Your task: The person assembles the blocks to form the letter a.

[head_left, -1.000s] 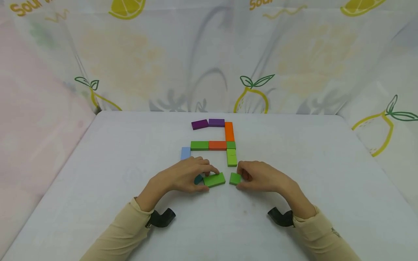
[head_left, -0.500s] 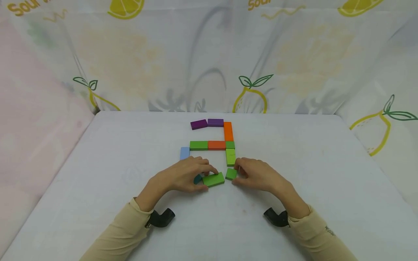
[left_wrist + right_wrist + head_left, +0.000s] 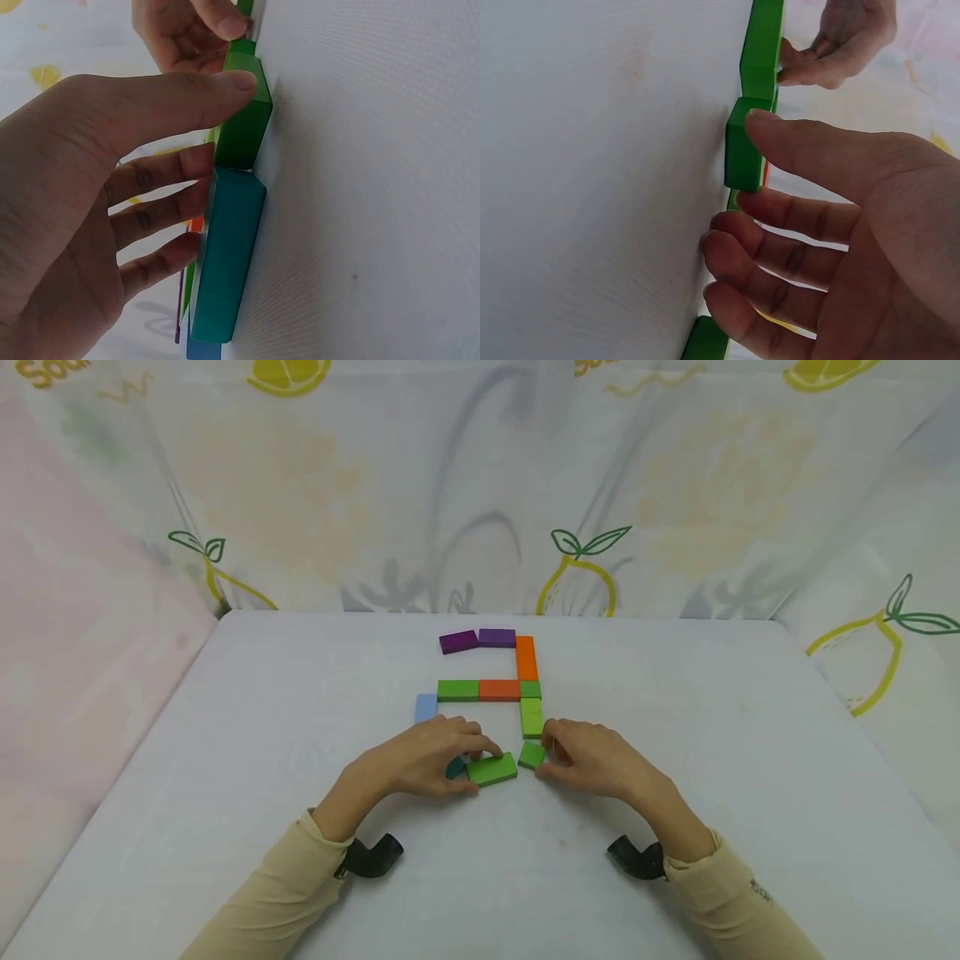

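My left hand (image 3: 416, 762) pinches a long green block (image 3: 492, 770) between thumb and forefinger, the block slightly angled on the white table. Under that hand a teal block (image 3: 229, 255) meets the green one end to end; the head view shows only a corner of it. Across a small gap, my right hand (image 3: 600, 762) holds a small green block (image 3: 531, 756) at its side, thumb on the near edge and fingers at the far edge. This small piece lies tilted just below a lime block (image 3: 532, 718). In the right wrist view the thumb tip presses the small green block (image 3: 744, 146).
Beyond the hands, a green block (image 3: 457, 691), a red-orange block (image 3: 499, 691) and a small dark green block (image 3: 530, 689) form a row. An orange block (image 3: 527, 657) leads up to two purple blocks (image 3: 497, 637). A light blue block (image 3: 426, 707) sits left, partly hidden.
My right hand has slid the small green block left and away from me, turning it a little, to just below the lime block. The left hand stays on the long green block.
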A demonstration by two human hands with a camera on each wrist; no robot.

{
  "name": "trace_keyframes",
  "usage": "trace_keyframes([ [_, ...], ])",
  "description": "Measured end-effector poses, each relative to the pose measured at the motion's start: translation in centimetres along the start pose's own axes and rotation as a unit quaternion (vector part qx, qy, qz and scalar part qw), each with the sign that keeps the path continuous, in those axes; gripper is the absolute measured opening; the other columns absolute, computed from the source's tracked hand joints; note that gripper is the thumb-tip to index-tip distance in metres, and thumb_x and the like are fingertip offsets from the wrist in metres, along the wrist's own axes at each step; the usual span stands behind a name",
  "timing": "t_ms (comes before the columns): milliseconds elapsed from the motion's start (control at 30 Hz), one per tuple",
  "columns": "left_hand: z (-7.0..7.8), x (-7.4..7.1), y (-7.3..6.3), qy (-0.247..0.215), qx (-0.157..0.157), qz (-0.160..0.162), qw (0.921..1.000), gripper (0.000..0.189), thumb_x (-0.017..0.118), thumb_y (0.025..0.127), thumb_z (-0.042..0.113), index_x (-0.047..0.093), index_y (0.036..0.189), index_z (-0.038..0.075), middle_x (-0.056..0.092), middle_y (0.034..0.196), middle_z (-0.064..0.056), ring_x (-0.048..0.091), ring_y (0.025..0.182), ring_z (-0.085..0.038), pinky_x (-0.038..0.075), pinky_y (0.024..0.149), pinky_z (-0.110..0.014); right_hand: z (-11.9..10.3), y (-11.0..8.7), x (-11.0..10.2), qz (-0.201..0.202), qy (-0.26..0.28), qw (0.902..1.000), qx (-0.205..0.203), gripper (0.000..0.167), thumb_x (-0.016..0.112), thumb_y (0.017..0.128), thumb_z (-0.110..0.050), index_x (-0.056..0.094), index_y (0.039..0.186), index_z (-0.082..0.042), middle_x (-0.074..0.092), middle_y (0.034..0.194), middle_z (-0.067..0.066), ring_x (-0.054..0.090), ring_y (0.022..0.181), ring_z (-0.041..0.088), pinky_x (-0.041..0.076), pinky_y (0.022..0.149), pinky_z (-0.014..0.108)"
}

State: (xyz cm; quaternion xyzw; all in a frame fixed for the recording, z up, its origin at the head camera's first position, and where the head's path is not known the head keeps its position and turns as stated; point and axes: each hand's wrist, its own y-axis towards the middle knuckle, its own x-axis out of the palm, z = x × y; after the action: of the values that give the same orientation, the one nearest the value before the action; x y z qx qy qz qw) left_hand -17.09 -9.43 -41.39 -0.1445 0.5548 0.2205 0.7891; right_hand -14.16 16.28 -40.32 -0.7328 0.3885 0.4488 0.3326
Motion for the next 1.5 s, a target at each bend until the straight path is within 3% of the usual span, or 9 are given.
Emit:
trace_keyframes([
  [700, -0.11, -0.15, 0.09, -0.001, -0.001, 0.004, 1.0000, 0.043, 0.075, 0.080, 0.029, 0.063, 0.121, 0.023, 0.061, 0.097, 0.006, 0.056, 0.092, -0.009, 0.043, 0.082, -0.030, 0.24, 0.63, 0.16, 0.005, -0.005, 0.9999, 0.014, 0.028, 0.070, 0.085, -0.031, 0.058, 0.100, -0.011, 0.054, 0.074, -0.003, 0.047, 0.063, 0.010, 0.039, 0.056, 0.023],
  [1000, -0.12, -0.17, 0.33, 0.018, 0.002, 0.009, 0.9998, 0.042, 0.074, 0.080, 0.030, 0.063, 0.121, 0.025, 0.059, 0.093, 0.007, 0.055, 0.090, -0.008, 0.035, 0.079, -0.029, 0.18, 0.66, 0.06, 0.011, -0.009, 0.9998, 0.017, 0.029, 0.070, 0.085, -0.032, 0.057, 0.100, -0.011, 0.054, 0.073, -0.003, 0.047, 0.062, 0.010, 0.038, 0.056, 0.024],
  [1500, -0.17, 0.34, 0.40, 0.026, 0.005, 0.017, 0.9995, 0.040, 0.072, 0.082, 0.028, 0.063, 0.120, 0.025, 0.060, 0.098, 0.006, 0.056, 0.091, -0.009, 0.035, 0.080, -0.030, 0.33, 0.63, 0.32, 0.014, -0.007, 0.9996, 0.022, 0.028, 0.070, 0.085, -0.031, 0.058, 0.101, -0.011, 0.053, 0.072, -0.003, 0.046, 0.062, 0.010, 0.037, 0.055, 0.024],
])
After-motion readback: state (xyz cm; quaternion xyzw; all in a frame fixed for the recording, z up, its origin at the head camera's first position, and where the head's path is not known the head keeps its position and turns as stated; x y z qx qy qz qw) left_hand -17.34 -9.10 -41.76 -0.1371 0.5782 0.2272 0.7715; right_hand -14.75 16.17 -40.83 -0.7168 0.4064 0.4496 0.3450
